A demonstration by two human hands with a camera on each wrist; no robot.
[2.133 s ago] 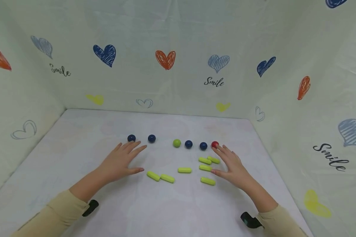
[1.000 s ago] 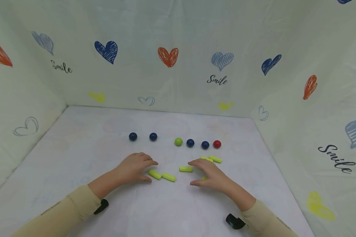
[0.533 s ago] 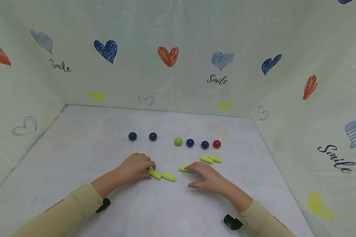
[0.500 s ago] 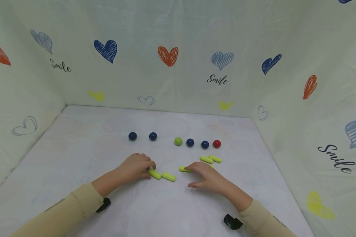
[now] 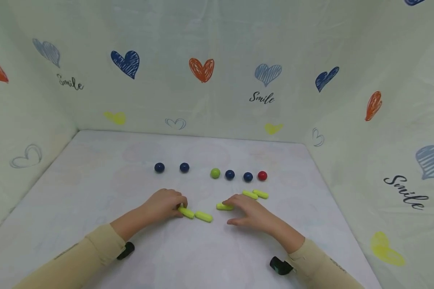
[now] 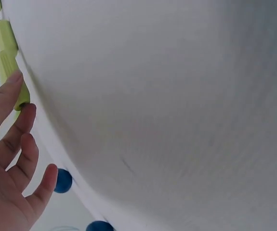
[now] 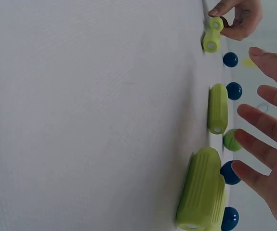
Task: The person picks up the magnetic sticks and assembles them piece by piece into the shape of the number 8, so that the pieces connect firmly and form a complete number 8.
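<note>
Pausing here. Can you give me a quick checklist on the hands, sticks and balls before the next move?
1. Left hand gripping the leftmost green stick: ok, pinched between thumb and index finger.
2. Right hand free: ok, fingers spread, holding nothing.
3. Pinched stick separated from the neighbouring stick: cannot tell, ends lie very close.
4. Middle stick fully visible to the head camera: not ok, right fingers cover one end.
5. Red ball apart from the right hand: ok.
</note>
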